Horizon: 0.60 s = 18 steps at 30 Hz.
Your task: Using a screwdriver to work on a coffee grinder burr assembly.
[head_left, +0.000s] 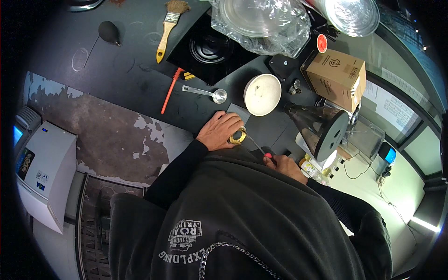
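At the near edge of the dark counter, my left hand (221,130) holds a gold-coloured ring-shaped part (238,136) down, its fingers bent over the far side. From the right, my right hand (285,168) grips a screwdriver (268,155) by its red handle. The thin metal shaft points up and left, its tip at the ring. Whether the tip sits on a screw is too small to tell. A grey flat plate (239,112) lies just beyond my left fingers. A metal measuring spoon (218,96) and a cream-coloured bowl (262,94) stand farther off.
A red-handled brush (171,91), a paintbrush (166,37) and a black blower bulb (108,32) lie at the left. Clear plastic wrapping (261,28) covers containers at the back. A cardboard box (334,77) and a dark conical hopper (317,128) stand at the right.
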### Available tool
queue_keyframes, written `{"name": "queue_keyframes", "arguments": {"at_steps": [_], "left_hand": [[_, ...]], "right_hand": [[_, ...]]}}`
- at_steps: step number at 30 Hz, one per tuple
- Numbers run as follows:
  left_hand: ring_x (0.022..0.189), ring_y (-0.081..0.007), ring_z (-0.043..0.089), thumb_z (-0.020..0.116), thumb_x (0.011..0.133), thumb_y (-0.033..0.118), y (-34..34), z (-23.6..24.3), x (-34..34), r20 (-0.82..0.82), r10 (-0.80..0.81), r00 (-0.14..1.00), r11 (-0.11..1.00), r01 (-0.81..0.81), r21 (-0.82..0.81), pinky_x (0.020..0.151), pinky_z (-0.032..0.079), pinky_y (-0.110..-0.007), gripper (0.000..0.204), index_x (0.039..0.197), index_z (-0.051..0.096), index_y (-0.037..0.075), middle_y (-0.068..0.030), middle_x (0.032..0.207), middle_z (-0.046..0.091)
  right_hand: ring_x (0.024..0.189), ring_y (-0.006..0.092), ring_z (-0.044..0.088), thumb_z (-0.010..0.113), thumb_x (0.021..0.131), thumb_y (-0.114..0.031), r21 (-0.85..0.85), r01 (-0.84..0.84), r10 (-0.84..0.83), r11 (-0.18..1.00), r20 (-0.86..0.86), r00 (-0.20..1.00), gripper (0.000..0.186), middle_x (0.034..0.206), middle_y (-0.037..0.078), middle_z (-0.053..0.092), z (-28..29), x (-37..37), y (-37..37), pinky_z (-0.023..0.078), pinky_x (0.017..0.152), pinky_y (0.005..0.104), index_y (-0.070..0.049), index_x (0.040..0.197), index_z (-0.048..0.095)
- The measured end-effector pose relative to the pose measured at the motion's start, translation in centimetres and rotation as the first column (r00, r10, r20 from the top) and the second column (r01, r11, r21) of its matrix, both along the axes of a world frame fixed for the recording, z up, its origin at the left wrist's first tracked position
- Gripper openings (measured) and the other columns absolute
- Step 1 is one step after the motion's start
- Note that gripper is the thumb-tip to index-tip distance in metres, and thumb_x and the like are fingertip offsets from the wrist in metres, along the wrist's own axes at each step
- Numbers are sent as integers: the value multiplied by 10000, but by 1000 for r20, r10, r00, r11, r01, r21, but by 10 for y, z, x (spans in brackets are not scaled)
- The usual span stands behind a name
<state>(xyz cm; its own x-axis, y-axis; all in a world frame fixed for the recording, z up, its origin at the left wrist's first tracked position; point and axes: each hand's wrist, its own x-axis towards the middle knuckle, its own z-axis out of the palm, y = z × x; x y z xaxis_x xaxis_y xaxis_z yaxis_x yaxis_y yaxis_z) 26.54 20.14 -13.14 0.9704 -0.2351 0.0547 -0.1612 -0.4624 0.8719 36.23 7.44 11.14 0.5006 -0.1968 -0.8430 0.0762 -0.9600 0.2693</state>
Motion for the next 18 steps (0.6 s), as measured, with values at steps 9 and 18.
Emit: {"name": "queue_keyframes", "arguments": {"at_steps": [9,18], "left_hand": [[1389,-215,453,902,724,356,3,-1,0,51,33,998,999,-31,-29,1157,316,-424,807,1398,532,112,-67,1407,544],[1488,-318,355,634,924,74,21,47,14,97,-120,988,988,109,112,1245,259,-479,628,1520,434,53,-138,1539,460]], "right_hand": [[910,469,723,568,1029,-476,-96,-29,36,995,67,997,558,931,344,700,13,-8,38,552,818,543,55,994,735],[948,508,702,538,1042,-428,170,-35,46,985,-57,997,579,909,388,677,-1,-5,-8,553,864,533,121,997,717]]}}
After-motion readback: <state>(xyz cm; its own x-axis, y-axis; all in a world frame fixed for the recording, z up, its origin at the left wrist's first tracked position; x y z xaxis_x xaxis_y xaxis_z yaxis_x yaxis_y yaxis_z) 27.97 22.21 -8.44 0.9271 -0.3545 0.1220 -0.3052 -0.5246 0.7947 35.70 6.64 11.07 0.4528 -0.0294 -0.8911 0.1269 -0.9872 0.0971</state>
